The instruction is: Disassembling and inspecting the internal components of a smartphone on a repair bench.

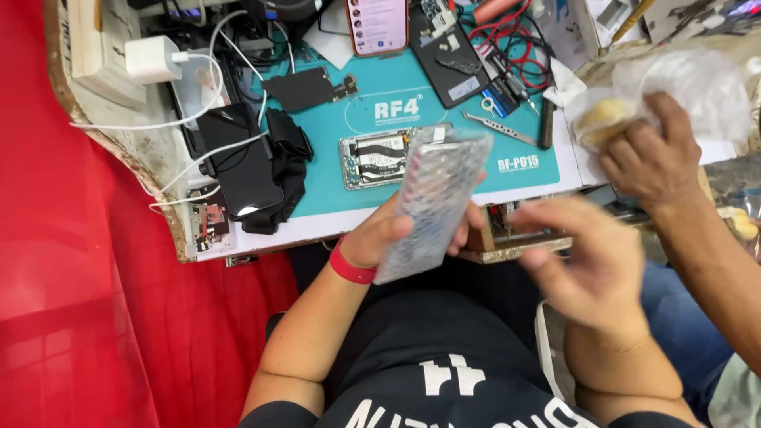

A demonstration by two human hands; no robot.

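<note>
Bubble-wrapped packet (434, 202), long axis tilted upright, sits gripped in my left hand (379, 236) while my right hand (590, 265), fingers loosely spread and empty, hovers just beside it.

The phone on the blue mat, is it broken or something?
It looks taken apart. The opened phone lies on the teal mat with its back off and its insides showing, and loose dark parts and tweezers lie around it. The left hand holds a shiny flat packet; the right hand is blurred.

Bubble-wrap pouch (434, 202) looks crinkly plastic (shiny), teal mat (341, 186) matt rubber.
</note>
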